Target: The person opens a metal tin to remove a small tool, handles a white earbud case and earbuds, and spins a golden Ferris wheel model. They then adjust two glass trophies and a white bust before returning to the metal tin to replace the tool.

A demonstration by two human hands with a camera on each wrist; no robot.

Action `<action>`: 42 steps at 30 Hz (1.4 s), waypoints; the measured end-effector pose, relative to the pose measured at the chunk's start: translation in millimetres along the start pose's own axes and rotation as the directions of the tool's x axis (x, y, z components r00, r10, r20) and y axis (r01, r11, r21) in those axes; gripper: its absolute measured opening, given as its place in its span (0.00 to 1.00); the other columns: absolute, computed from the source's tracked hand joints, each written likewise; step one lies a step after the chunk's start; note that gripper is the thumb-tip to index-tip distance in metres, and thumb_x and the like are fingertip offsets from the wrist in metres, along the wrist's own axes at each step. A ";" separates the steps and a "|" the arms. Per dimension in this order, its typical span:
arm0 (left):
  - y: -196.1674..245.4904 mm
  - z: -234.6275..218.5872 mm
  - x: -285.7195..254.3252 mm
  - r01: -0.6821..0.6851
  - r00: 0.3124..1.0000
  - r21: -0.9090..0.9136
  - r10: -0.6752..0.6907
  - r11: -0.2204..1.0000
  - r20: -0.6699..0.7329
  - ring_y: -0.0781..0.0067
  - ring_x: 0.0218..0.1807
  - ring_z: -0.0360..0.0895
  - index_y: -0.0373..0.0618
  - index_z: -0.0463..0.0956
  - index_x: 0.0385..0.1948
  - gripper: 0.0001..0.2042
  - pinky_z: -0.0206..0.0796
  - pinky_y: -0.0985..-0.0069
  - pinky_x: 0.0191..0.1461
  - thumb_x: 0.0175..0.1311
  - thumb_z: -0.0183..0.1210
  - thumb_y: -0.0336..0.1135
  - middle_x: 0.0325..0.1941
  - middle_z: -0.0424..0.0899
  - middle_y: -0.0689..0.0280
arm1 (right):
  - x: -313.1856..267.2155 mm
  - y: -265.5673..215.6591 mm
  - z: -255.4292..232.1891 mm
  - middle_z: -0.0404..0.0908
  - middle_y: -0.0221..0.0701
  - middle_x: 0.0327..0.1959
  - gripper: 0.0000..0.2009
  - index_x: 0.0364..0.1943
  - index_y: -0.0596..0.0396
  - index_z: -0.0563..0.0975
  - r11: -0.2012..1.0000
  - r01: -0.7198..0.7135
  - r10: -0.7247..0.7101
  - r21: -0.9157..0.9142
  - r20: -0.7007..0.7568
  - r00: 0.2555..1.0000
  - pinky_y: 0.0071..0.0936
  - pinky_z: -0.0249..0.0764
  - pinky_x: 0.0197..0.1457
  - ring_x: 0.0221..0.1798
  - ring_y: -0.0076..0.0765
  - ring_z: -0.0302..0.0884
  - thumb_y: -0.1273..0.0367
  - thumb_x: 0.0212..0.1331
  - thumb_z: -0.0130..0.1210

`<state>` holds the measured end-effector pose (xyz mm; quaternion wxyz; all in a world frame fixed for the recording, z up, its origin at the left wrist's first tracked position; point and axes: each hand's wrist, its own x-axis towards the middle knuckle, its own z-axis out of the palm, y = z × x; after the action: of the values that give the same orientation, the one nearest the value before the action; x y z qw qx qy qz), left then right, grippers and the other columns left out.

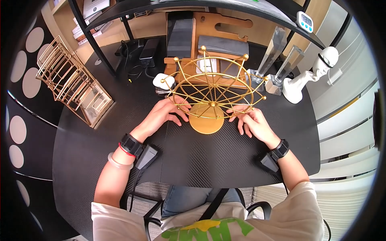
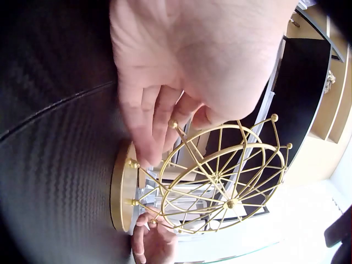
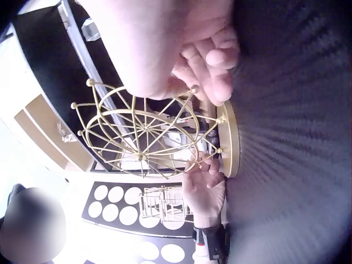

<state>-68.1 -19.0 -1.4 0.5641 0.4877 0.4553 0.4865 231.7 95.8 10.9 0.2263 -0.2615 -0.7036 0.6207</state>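
Observation:
A gold wire wheel [image 1: 212, 104] with small balls round its rim stands upright on a round gold base [image 1: 206, 125]. My left hand [image 1: 163, 113] is at its left side, with fingers reaching to the base edge; the left wrist view shows the fingertips beside the base [image 2: 121, 192]. On the other side, my right hand [image 1: 255, 122] has its fingers loosely bent near the base and lower rim. In the right wrist view its fingertips lie close to the base [image 3: 231, 143]. Whether either hand touches the metal I cannot tell.
Behind the wheel are a wooden organizer [image 1: 225, 30], a white case [image 1: 163, 81] and a black device [image 1: 149, 52] with cables. A gold wire rack [image 1: 76, 84] stands left. Crystal trophies [image 1: 274, 50] and a white bust [image 1: 295, 88] stand right, beneath a black shelf [image 1: 193, 5].

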 end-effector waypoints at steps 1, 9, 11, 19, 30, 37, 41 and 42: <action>0.2 3.0 -0.2 0.004 0.997 0.015 -0.003 1.000 -0.076 0.71 0.38 0.82 0.37 0.71 0.52 0.17 0.74 0.80 0.34 0.75 0.43 0.41 0.41 0.80 0.61 | 0.4 -1.0 -0.2 0.84 0.35 0.40 0.12 0.44 0.66 0.78 0.999 -0.044 0.044 0.015 0.013 0.999 0.12 0.68 0.16 0.20 0.15 0.75 0.72 0.69 0.43; 9.8 13.2 -0.9 0.188 0.982 0.079 -0.184 0.979 -0.052 0.77 0.21 0.78 0.42 0.69 0.38 0.17 0.64 0.84 0.15 0.78 0.38 0.45 0.24 0.75 0.67 | 2.6 -2.4 -3.4 0.80 0.36 0.34 0.15 0.43 0.66 0.74 0.965 -0.258 0.262 -0.050 0.145 0.954 0.11 0.65 0.13 0.16 0.20 0.74 0.68 0.73 0.38; 13.1 15.5 -1.2 0.252 0.966 0.096 -0.244 0.963 -0.089 0.76 0.19 0.77 0.42 0.68 0.36 0.18 0.64 0.84 0.17 0.78 0.37 0.47 0.21 0.74 0.68 | 2.2 -5.1 -0.9 0.75 0.29 0.28 0.17 0.34 0.59 0.71 0.940 -0.333 0.315 0.073 0.189 0.930 0.11 0.55 0.09 0.15 0.17 0.69 0.60 0.76 0.39; 8.7 29.4 -3.4 0.114 0.989 -0.004 -0.114 0.994 -0.098 0.83 0.13 0.62 0.50 0.59 0.24 0.21 0.50 0.84 0.15 0.78 0.39 0.52 0.15 0.59 0.75 | -0.3 -5.7 10.0 0.68 0.28 0.23 0.15 0.29 0.52 0.66 0.777 -0.243 0.147 0.581 0.208 0.967 0.16 0.56 0.13 0.15 0.23 0.66 0.61 0.76 0.40; 10.6 32.0 -4.6 0.128 0.989 -0.234 -0.143 0.964 -0.047 0.81 0.13 0.57 0.53 0.56 0.21 0.20 0.50 0.82 0.17 0.79 0.40 0.46 0.14 0.58 0.75 | -1.1 -1.6 8.9 0.64 0.25 0.19 0.17 0.25 0.51 0.64 0.740 -0.248 0.094 0.625 0.269 0.959 0.17 0.53 0.12 0.13 0.22 0.62 0.61 0.75 0.41; 9.8 31.4 -4.1 0.125 0.989 -0.213 -0.139 0.969 -0.054 0.81 0.13 0.59 0.52 0.56 0.21 0.20 0.52 0.83 0.17 0.78 0.41 0.47 0.14 0.59 0.75 | 0.2 -0.1 8.6 0.66 0.27 0.21 0.14 0.31 0.54 0.65 0.801 -0.236 0.110 0.551 0.252 0.962 0.18 0.54 0.11 0.15 0.24 0.65 0.62 0.75 0.39; 9.2 32.8 -4.2 0.112 0.990 -0.201 -0.127 0.973 -0.062 0.81 0.13 0.61 0.53 0.56 0.21 0.20 0.53 0.83 0.17 0.78 0.42 0.48 0.14 0.59 0.75 | 0.8 3.0 10.3 0.66 0.28 0.23 0.12 0.34 0.54 0.65 0.792 -0.217 0.099 0.571 0.231 0.968 0.19 0.54 0.11 0.15 0.25 0.65 0.62 0.75 0.38; 9.0 32.4 -4.2 0.112 0.990 -0.201 -0.127 0.973 -0.062 0.81 0.13 0.61 0.53 0.56 0.21 0.20 0.53 0.83 0.17 0.78 0.42 0.48 0.14 0.59 0.75 | 1.0 3.5 10.3 0.66 0.29 0.23 0.12 0.34 0.54 0.64 0.792 -0.213 0.095 0.572 0.230 0.969 0.19 0.54 0.11 0.14 0.25 0.65 0.62 0.75 0.38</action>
<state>-37.4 -26.2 11.3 0.6204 0.3827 0.4543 0.5121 224.6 89.0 6.2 0.1772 -0.1743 -0.4690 0.8475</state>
